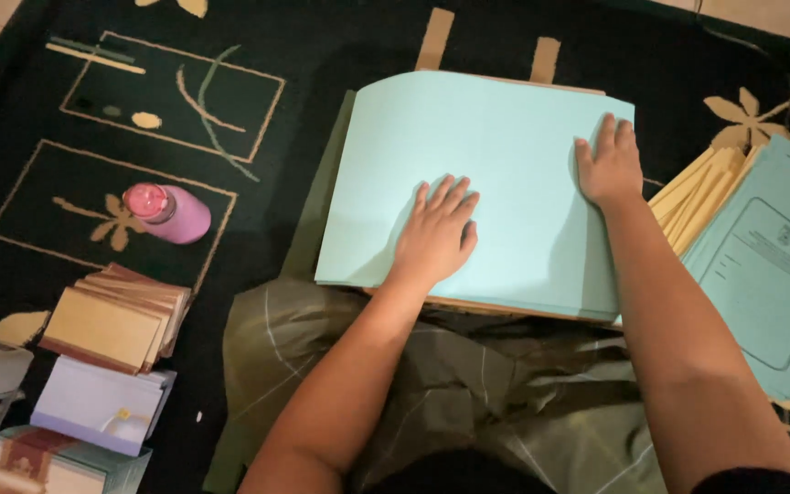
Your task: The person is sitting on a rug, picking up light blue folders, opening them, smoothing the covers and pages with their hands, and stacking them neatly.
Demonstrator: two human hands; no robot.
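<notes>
A large light blue sheet [505, 155] lies folded over on a wooden board [468, 306] in front of my knees. Its far left edge curls upward. My left hand [438, 233] rests flat on the sheet's near middle, fingers spread. My right hand [609, 165] presses flat near the sheet's right edge. Neither hand grips anything.
A pink bottle [171, 213] lies on the dark patterned rug [38, 110] at left. Stacks of tan and white booklets [107, 325] sit at lower left. A pile of yellow and blue printed sheets [761, 247] lies at right. My olive-clad legs [468, 384] fill the foreground.
</notes>
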